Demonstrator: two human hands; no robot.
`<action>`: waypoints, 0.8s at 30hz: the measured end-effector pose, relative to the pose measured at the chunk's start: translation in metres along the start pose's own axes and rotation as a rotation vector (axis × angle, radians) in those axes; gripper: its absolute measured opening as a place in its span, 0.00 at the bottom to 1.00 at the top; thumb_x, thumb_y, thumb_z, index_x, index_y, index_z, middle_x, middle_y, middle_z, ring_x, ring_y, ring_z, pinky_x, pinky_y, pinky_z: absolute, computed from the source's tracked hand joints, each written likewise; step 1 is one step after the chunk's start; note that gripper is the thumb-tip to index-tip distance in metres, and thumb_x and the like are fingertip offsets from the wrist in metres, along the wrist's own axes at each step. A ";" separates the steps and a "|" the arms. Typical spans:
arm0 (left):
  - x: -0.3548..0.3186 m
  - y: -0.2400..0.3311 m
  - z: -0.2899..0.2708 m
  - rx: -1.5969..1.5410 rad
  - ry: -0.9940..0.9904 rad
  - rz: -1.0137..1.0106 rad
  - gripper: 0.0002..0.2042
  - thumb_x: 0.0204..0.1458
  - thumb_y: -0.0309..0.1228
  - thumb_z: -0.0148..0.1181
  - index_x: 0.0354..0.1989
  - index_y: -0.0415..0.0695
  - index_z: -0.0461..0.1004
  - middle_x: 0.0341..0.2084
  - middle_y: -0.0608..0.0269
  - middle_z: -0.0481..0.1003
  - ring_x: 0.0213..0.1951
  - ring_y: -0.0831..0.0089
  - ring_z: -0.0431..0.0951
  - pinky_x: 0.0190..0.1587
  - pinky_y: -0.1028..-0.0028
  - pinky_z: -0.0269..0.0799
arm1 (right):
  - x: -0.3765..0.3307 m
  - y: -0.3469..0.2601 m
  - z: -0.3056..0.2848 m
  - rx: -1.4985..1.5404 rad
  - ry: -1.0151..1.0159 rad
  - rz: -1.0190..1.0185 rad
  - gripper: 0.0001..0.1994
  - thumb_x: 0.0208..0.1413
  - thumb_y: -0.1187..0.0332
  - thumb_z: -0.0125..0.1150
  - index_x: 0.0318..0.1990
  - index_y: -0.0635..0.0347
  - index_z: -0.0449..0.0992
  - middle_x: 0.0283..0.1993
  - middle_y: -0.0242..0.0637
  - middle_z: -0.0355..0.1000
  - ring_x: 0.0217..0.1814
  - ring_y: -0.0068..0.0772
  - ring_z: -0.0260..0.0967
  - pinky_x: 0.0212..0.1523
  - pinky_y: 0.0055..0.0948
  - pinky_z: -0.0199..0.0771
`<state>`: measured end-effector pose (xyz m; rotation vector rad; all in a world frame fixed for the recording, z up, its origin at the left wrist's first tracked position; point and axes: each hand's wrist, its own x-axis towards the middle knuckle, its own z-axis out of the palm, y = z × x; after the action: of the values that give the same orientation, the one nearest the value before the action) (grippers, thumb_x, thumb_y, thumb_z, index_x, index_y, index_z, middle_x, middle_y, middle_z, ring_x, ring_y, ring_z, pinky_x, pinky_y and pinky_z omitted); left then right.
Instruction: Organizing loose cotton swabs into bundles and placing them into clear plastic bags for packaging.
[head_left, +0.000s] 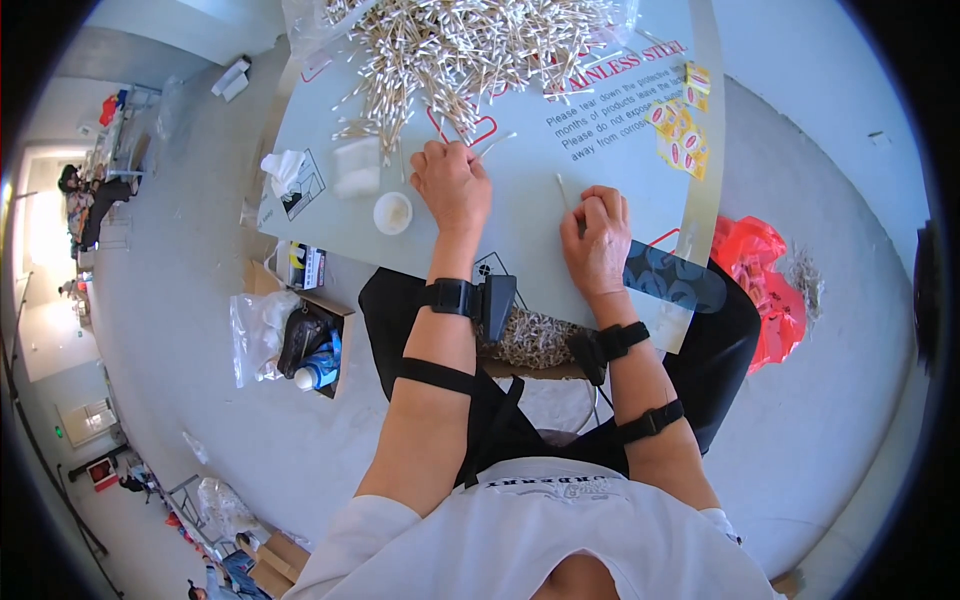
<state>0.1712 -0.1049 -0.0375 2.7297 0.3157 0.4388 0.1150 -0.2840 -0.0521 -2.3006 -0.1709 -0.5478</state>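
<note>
Right hand (598,240): grip pinching cotton swab (562,191); likely light, slightly springy, snappable; take mid-stick. Left hand (452,188): beside swab pile (470,55), grip state hidden.

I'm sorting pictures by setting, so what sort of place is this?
Probably a workshop or packing room: a large heap of cotton swabs is spread on the table, cardboard boxes stand at lower left, and another person is at far left.

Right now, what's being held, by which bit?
The right hand holds a cotton swab by its nearer part. For the left hand, I can't tell.
</note>
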 end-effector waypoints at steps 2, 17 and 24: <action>-0.011 -0.002 0.000 0.015 0.000 0.053 0.06 0.45 0.28 0.63 0.31 0.44 0.74 0.36 0.58 0.69 0.46 0.54 0.66 0.48 0.56 0.60 | 0.004 0.005 0.001 -0.006 0.006 0.017 0.05 0.43 0.78 0.59 0.26 0.65 0.68 0.42 0.43 0.67 0.44 0.47 0.65 0.42 0.41 0.70; -0.053 -0.010 -0.038 -0.398 -0.240 0.347 0.14 0.40 0.24 0.66 0.37 0.44 0.73 0.36 0.54 0.72 0.46 0.54 0.70 0.49 0.60 0.66 | 0.009 0.011 -0.008 0.052 -0.015 0.029 0.04 0.44 0.77 0.60 0.27 0.62 0.71 0.43 0.37 0.70 0.45 0.44 0.68 0.42 0.39 0.72; 0.052 0.006 0.008 -0.101 0.015 -0.044 0.21 0.45 0.31 0.66 0.48 0.42 0.72 0.49 0.49 0.69 0.55 0.50 0.65 0.57 0.51 0.59 | 0.010 0.009 -0.008 0.079 -0.030 0.033 0.05 0.41 0.79 0.58 0.27 0.60 0.71 0.41 0.36 0.71 0.44 0.43 0.68 0.42 0.38 0.72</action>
<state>0.2232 -0.0985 -0.0289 2.6174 0.3466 0.4509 0.1237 -0.2962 -0.0489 -2.2313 -0.1660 -0.4814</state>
